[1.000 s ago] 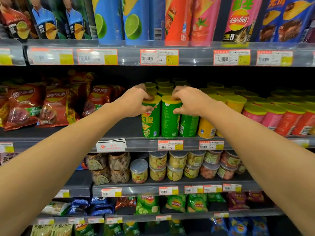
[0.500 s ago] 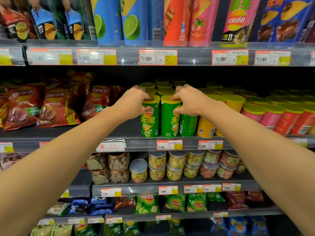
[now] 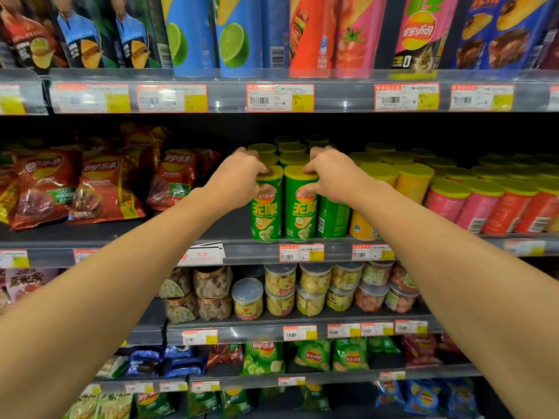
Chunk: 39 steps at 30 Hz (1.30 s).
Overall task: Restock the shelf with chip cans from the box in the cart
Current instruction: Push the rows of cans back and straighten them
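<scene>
left hand (image 3: pixel 239 179) holds the top of a green can (image 3: pixel 266 207) in a curled grip; right hand (image 3: pixel 331 176) likewise holds the next can (image 3: pixel 301 207), both upright at the shelf (image 3: pixel 248 251) front edge.

Green chip cans (image 3: pixel 282 207) with yellow-green lids; red crisp bags (image 3: pixel 102 189); pink cans (image 3: pixel 472 207); orange-yellow price tags (image 3: pixel 279 98)

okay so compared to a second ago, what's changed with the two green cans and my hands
Little has moved. The right green can was turned, so its logo and yellow characters now face front, where a second ago a plain side showed. The left green can stayed put. The left hand and right hand still grip the can tops; neither let go.
</scene>
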Tool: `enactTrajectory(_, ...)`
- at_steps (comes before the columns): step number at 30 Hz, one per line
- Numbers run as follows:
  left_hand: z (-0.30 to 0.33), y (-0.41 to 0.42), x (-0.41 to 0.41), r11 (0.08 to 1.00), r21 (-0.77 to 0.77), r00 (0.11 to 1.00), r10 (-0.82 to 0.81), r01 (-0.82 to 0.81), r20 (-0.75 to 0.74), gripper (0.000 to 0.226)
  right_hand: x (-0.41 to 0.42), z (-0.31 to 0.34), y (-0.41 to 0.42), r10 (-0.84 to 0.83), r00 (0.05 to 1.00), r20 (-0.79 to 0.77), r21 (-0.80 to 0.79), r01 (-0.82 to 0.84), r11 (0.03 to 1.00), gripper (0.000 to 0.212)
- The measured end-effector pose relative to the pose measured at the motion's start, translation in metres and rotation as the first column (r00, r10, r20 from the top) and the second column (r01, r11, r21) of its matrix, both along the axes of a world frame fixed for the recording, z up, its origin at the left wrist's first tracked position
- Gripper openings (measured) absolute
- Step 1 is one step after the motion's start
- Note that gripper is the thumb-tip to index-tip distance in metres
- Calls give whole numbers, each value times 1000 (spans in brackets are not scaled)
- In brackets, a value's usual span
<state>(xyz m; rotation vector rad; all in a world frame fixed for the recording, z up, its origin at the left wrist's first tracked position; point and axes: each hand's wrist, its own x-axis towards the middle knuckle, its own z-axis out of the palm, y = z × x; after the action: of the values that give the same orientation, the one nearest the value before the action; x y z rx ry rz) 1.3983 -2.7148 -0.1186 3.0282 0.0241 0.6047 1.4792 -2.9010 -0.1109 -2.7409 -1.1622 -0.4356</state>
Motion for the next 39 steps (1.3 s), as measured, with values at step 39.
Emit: enactTrajectory(39,8,-49,24,995,-10,994,-96,95,-45,37,30,9,-59,-137,983,-118,-38,134,990,52)
